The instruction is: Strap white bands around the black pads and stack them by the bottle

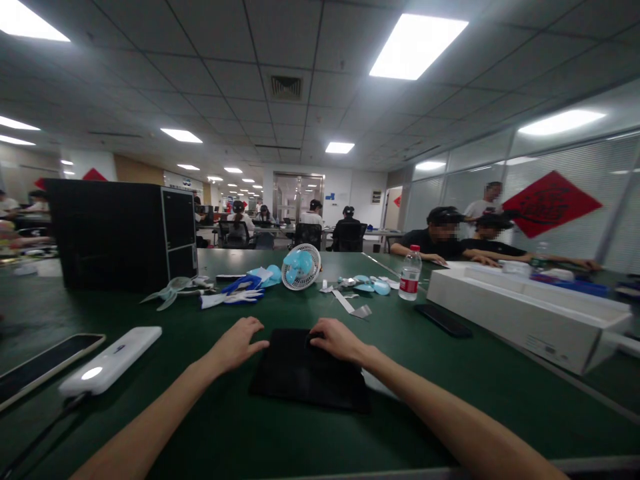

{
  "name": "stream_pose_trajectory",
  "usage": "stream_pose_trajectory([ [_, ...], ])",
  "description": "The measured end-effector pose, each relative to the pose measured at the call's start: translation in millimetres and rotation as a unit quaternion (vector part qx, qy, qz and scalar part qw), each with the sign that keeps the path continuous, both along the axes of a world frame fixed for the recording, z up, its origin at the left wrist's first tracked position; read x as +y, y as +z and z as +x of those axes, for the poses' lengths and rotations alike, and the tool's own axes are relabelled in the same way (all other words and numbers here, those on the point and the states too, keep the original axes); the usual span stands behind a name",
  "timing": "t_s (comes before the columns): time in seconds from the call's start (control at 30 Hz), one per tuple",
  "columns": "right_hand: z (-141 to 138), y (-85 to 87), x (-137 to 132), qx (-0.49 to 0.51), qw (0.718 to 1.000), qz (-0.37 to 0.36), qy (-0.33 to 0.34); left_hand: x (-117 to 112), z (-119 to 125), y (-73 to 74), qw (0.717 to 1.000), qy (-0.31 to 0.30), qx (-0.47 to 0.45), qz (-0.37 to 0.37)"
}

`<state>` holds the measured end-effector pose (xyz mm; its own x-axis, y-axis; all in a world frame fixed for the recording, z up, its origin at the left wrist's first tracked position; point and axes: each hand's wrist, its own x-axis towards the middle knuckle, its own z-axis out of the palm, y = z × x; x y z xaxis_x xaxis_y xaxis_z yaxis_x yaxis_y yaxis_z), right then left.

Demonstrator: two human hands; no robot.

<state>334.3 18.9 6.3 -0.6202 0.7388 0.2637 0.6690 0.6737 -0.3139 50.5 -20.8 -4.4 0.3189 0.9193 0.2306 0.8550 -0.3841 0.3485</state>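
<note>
A flat black pad (pixel 305 373) lies on the green table (pixel 225 427) right in front of me. My left hand (pixel 236 343) rests at the pad's far left corner, fingers bent and touching its edge. My right hand (pixel 336 339) lies on the pad's far edge, fingers curled down onto the black surface. Neither hand lifts anything. Beyond the pad stand a small blue and white desk fan (pixel 301 266) and loose blue fan parts (pixel 371 287).
A black computer case (pixel 123 235) stands at the left. A white power bank (pixel 111 360) and a phone (pixel 43 365) lie near left. A water bottle (pixel 411 273), another phone (pixel 443 319) and a long white box (pixel 530 313) sit right. Other people sit at tables behind.
</note>
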Motion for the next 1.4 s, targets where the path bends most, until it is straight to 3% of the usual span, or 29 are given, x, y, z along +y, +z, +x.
stream_pose_trajectory([
  [0.13,-11.9,-7.6,-2.9,-0.001,1.000,0.013,0.023,-7.0,9.1,3.1,0.999,-0.036,-0.006,-0.037],
  [0.27,-6.2,-6.0,1.5,0.009,0.998,0.059,0.023,-10.2,14.0,5.0,0.996,-0.039,-0.013,-0.080],
  [0.37,12.7,-0.3,16.5,-0.003,0.991,0.113,-0.074,-8.7,13.2,4.1,0.995,-0.040,-0.018,-0.085],
  [0.5,50.5,1.8,42.6,-0.100,0.951,0.152,-0.249,-7.4,10.8,3.5,0.995,-0.039,-0.027,-0.089],
  [0.67,88.1,-5.5,60.5,-0.156,0.917,0.114,-0.349,-4.5,9.2,2.5,0.996,-0.038,-0.019,-0.080],
  [0.77,96.3,-6.5,61.1,-0.171,0.913,0.085,-0.360,-3.2,9.2,1.4,0.996,-0.039,-0.014,-0.073],
  [1.07,97.3,2.1,53.8,-0.188,0.912,0.077,-0.358,-6.1,10.1,2.8,0.996,-0.033,-0.015,-0.083],
  [1.4,96.3,0.6,53.9,-0.187,0.909,0.072,-0.366,-4.8,11.1,2.3,0.996,-0.037,-0.020,-0.081],
])
